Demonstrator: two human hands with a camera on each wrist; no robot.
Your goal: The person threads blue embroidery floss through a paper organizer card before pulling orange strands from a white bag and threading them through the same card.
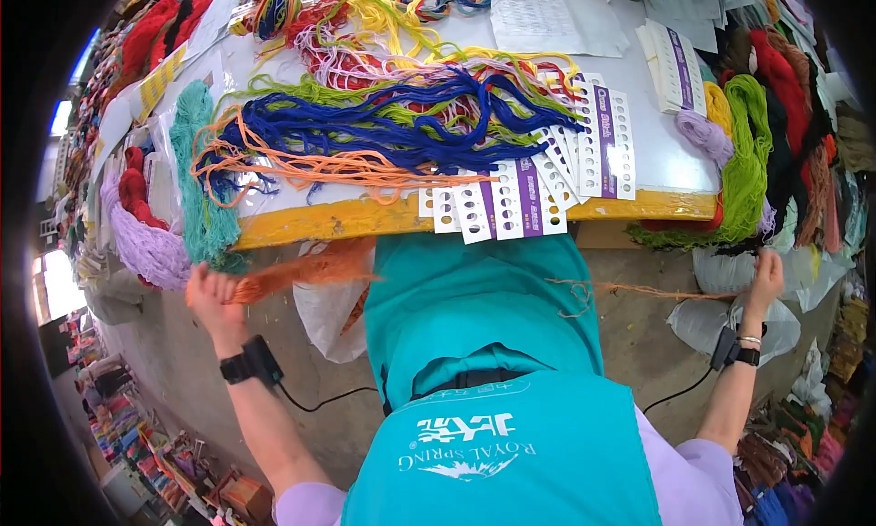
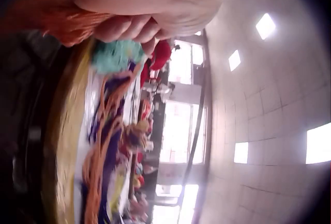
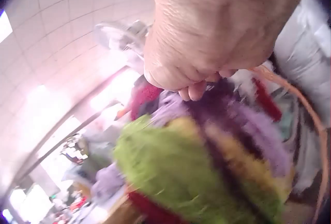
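Note:
My left hand (image 1: 217, 302) grips a bundle of orange thread (image 1: 301, 272) out to the left, just below the table's front edge. In the left wrist view, curled fingers (image 2: 132, 27) close round that orange bundle. Far to the right, my right hand (image 1: 765, 275) pinches a thin orange strand (image 1: 648, 291) that stretches back toward the lap. The right wrist view has the strand (image 3: 305, 105) trailing from under the curled fingers. Beside the left hand hangs a teal skein (image 1: 193, 161). Close to the right hand are green thread (image 1: 750, 152) and lilac thread (image 1: 704, 135).
On the white table (image 1: 671, 175) lie dark blue threads (image 1: 383, 124), cut orange threads (image 1: 310, 172), and yellow ones (image 1: 392, 20). Punched thread cards (image 1: 607, 143) overlap the yellow front edge (image 1: 365, 218). Plastic bags (image 1: 333, 312) stand below. Cables run from both wrists.

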